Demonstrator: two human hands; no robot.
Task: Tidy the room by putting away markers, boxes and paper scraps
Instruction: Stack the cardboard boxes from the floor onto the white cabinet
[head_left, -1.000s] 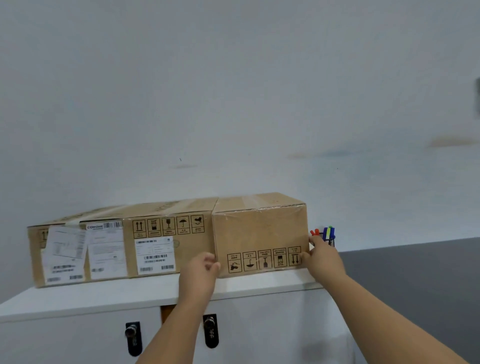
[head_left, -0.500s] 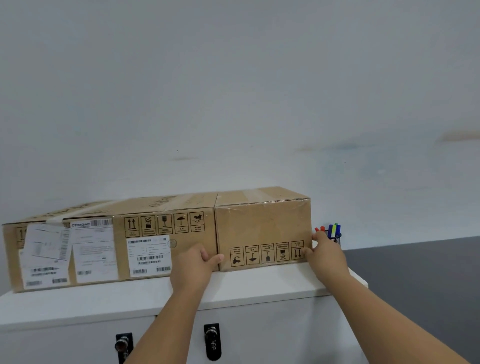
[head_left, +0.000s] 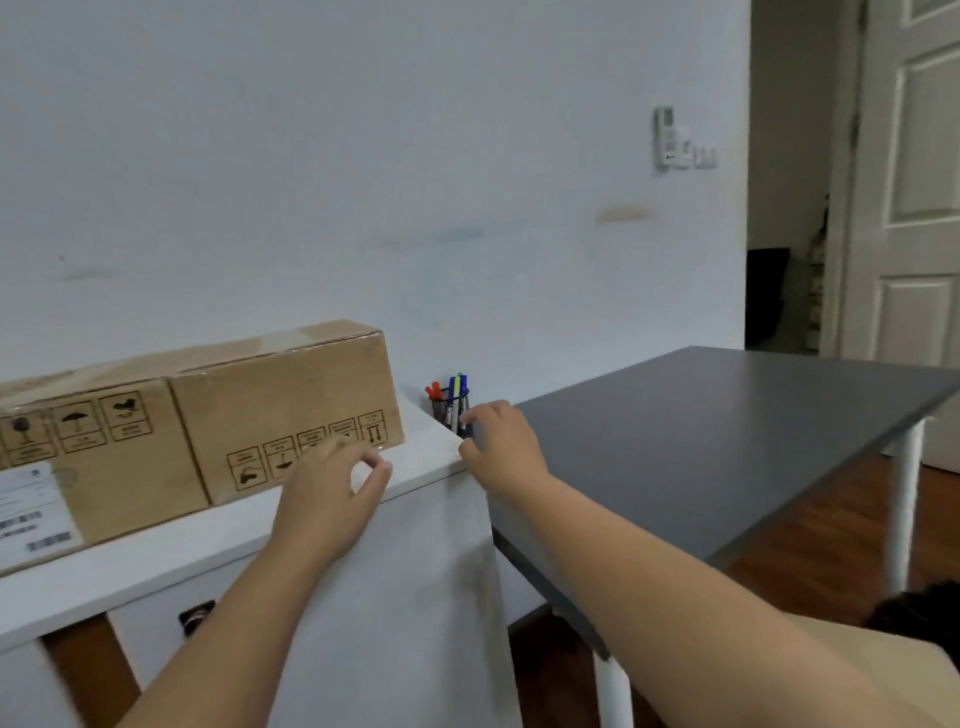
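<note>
Two brown cardboard boxes stand side by side on the white cabinet (head_left: 171, 545): the right box (head_left: 291, 395) and a longer left box (head_left: 93, 447) with white labels, cut off by the left edge. My left hand (head_left: 332, 493) hovers just in front of the right box's lower corner, fingers loosely curled, holding nothing. My right hand (head_left: 501, 441) is off the cabinet's right corner, fingers apart and empty, next to a holder of markers (head_left: 451, 402) with red, blue and yellow caps.
A grey table (head_left: 701, 441) with white legs runs to the right of the cabinet. Beyond it stand a white door (head_left: 914, 182) and a dark doorway. Wooden floor shows below. Black handles sit on the cabinet front.
Both hands have let go of the right box and drawn back from it. The view has swung right, bringing the grey table and door into sight.
</note>
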